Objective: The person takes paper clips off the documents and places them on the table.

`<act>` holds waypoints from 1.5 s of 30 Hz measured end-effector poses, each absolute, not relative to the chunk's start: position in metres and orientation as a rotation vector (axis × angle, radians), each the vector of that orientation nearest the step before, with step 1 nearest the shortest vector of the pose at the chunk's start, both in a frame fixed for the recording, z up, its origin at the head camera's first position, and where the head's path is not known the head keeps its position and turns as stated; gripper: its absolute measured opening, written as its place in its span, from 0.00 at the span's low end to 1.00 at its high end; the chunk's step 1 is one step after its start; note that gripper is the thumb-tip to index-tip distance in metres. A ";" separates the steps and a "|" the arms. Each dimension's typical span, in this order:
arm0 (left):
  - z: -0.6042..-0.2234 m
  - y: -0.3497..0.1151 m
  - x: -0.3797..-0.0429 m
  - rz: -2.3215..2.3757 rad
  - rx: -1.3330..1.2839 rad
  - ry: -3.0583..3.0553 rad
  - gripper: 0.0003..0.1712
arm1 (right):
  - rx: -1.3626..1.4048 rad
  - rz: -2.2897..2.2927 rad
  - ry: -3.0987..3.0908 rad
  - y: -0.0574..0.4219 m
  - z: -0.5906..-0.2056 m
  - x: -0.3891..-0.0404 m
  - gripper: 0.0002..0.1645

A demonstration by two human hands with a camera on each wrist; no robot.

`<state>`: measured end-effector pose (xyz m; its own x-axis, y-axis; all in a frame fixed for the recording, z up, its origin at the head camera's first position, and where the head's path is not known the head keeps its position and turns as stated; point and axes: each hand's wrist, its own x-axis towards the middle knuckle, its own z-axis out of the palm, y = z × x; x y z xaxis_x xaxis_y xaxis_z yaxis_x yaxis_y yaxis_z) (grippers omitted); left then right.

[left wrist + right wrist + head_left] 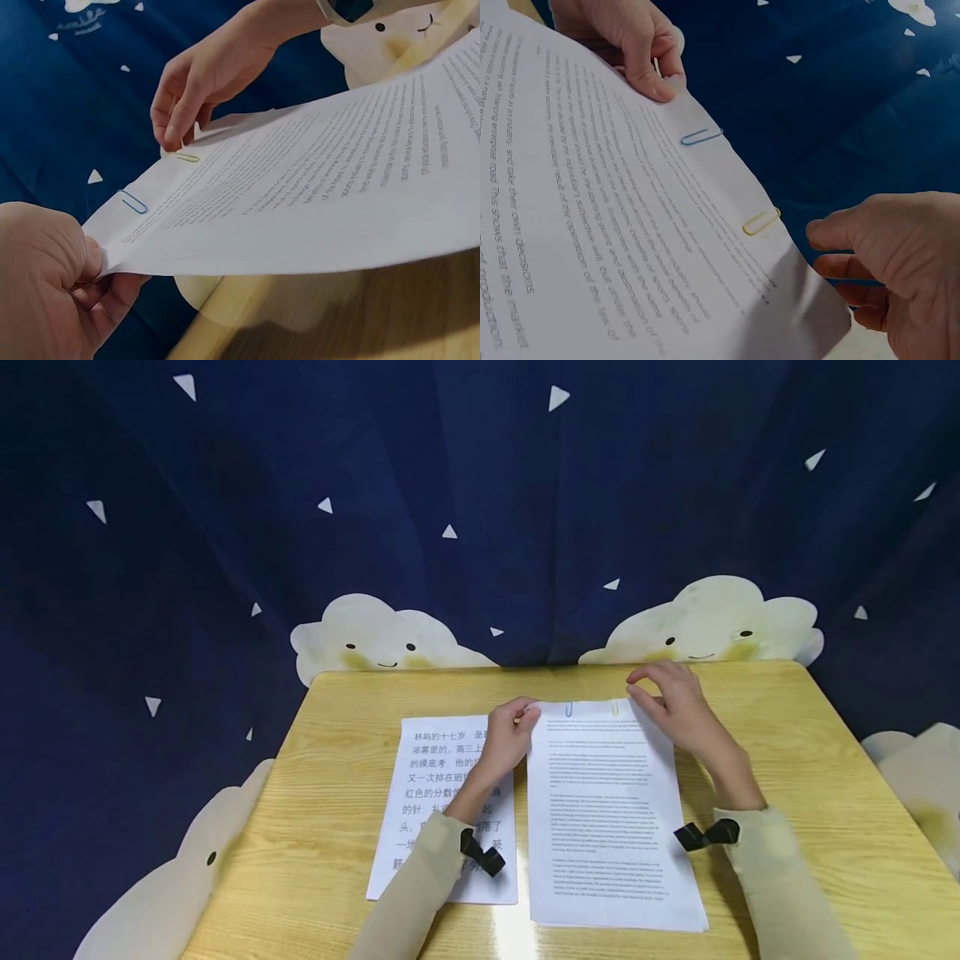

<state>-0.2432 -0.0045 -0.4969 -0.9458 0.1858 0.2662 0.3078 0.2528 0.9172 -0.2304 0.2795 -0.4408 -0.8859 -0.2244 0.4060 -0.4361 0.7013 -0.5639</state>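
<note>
My left hand (507, 739) pinches the upper left corner of a stack of printed sheets (607, 827), thumb on top. The top edge is raised, as the left wrist view shows. A blue paper clip (701, 137) sits on that edge near the left hand, and a yellow paper clip (761, 222) is farther right along it. My right hand (678, 710) is by the upper right corner, thumb and index finger apart, nothing between them. In the right wrist view its thumb stands just off the paper's edge, beside the yellow clip.
Another sheet with large Chinese print (438, 768) lies to the left, partly under my left forearm. The wooden table (787, 752) ends at a dark blue curtain (450, 460) with white triangles and clouds. Each wrist wears a black strap (707, 835).
</note>
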 end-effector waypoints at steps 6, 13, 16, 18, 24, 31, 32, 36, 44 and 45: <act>-0.495 -0.006 -0.241 -1.819 -0.461 -2.390 0.11 | 0.579 0.884 -2.601 0.271 -0.437 -0.226 0.05; -0.494 -0.005 -0.239 -1.832 -0.477 -2.362 0.11 | 0.693 0.793 -2.585 0.267 -0.435 -0.223 0.04; -0.491 -0.003 -0.240 -1.830 -0.479 -2.350 0.10 | 0.723 0.774 -2.584 0.267 -0.434 -0.224 0.03; -0.490 -0.003 -0.241 -1.834 -0.479 -2.344 0.10 | 0.720 0.772 -2.592 0.267 -0.432 -0.225 0.02; -0.488 -0.003 -0.241 -1.822 -0.484 -2.350 0.11 | 0.694 0.809 -2.666 0.266 -0.431 -0.225 0.02; -0.488 -0.005 -0.240 -1.799 -0.517 -2.364 0.12 | 0.704 0.818 -2.711 0.265 -0.432 -0.221 0.03; -0.488 -0.005 -0.240 -1.798 -0.527 -2.369 0.12 | 0.706 0.815 -2.712 0.265 -0.432 -0.221 0.03; -0.489 -0.004 -0.239 -1.795 -0.553 -2.390 0.12 | 0.722 0.812 -2.714 0.265 -0.431 -0.220 0.04; -0.490 -0.005 -0.238 -1.835 -0.543 -2.393 0.14 | 0.728 0.841 -2.728 0.265 -0.430 -0.218 0.05; -0.490 -0.006 -0.237 -1.848 -0.542 -2.388 0.14 | 0.730 0.841 -2.719 0.265 -0.430 -0.218 0.05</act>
<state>-0.2372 -0.0056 -0.4897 -0.9349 0.2301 0.2704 0.3194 0.2129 0.9234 -0.2181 0.2654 -0.4298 -0.8571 -0.3974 0.3278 -0.5131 0.7154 -0.4743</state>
